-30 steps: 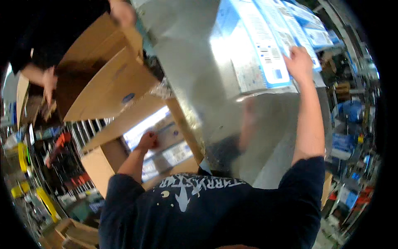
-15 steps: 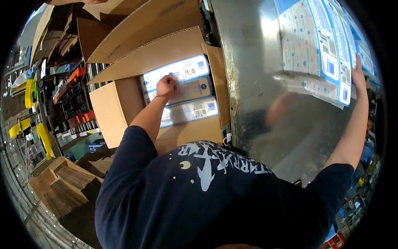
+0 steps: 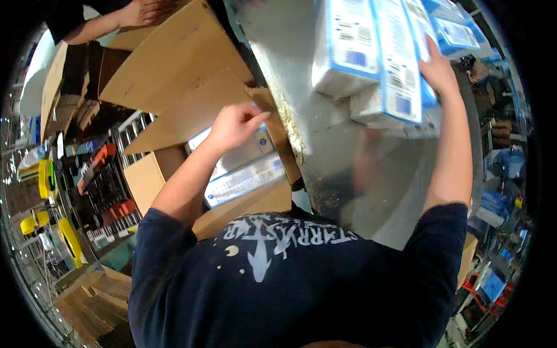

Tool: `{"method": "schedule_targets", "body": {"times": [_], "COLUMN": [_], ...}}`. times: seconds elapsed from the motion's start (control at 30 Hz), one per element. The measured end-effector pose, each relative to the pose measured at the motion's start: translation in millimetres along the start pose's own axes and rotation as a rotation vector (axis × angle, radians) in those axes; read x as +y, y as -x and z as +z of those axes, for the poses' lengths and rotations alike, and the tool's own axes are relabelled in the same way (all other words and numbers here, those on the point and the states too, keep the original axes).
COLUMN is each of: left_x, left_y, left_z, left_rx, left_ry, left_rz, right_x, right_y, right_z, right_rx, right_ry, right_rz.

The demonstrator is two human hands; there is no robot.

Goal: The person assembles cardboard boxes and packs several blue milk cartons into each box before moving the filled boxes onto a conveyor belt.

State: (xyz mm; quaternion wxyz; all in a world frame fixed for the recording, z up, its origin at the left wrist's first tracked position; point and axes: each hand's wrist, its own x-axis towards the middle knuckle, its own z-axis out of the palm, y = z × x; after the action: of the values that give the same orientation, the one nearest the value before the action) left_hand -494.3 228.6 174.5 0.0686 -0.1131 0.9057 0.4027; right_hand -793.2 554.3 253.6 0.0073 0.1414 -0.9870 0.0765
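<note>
My left hand (image 3: pixel 237 126) hovers over an opened cardboard carton (image 3: pixel 146 184), its fingers loosely curled and nothing visible in them. Beneath it, long white-and-blue packs (image 3: pixel 246 178) lie side by side in the carton; my hand and forearm hide part of them. On the metal table to the right stands a group of similar printed packs (image 3: pixel 400 64), slightly blurred. My right hand (image 3: pixel 438 71) rests against the right side of this group with its fingers stretched out.
The metal table (image 3: pixel 342 197) has a worn edge beside the carton. More blue-and-white packs (image 3: pixel 455 32) are at the far right. Another person's hand (image 3: pixel 142 13) is at the top left near other cardboard. Rollers, red parts and yellow parts (image 3: pixel 71 240) line the left.
The table packs have moved left with my right hand against them. My left hand has lifted off the packs in the carton and moved right. The view has shifted.
</note>
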Motion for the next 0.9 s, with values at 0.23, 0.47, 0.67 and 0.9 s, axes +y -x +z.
{"method": "schedule_targets", "body": {"times": [0.23, 0.47, 0.67, 0.9], "left_x": [99.7, 63.0, 102.0, 97.2], "left_y": [-103.7, 17.2, 32.5, 61.3], "left_z": [-25.2, 5.8, -4.1, -226.3], "left_rx": [0.123, -0.533, -0.498, -0.223], "left_ry": [0.377, 0.792, 0.853, 0.299], "left_rz": [0.131, 0.047, -0.013, 0.562], "right_x": [-65.9, 44.3, 40.9, -89.8], "right_y": [57.7, 222.9, 243.1, 275.3], "right_z": [-10.8, 0.2, 43.4, -29.8], "right_rx": [-0.066, -0.54, -0.448, -0.64], "right_ry": [0.048, -1.223, -1.459, -1.523], "right_rz": [-0.121, 0.191, 0.284, -0.151]}}
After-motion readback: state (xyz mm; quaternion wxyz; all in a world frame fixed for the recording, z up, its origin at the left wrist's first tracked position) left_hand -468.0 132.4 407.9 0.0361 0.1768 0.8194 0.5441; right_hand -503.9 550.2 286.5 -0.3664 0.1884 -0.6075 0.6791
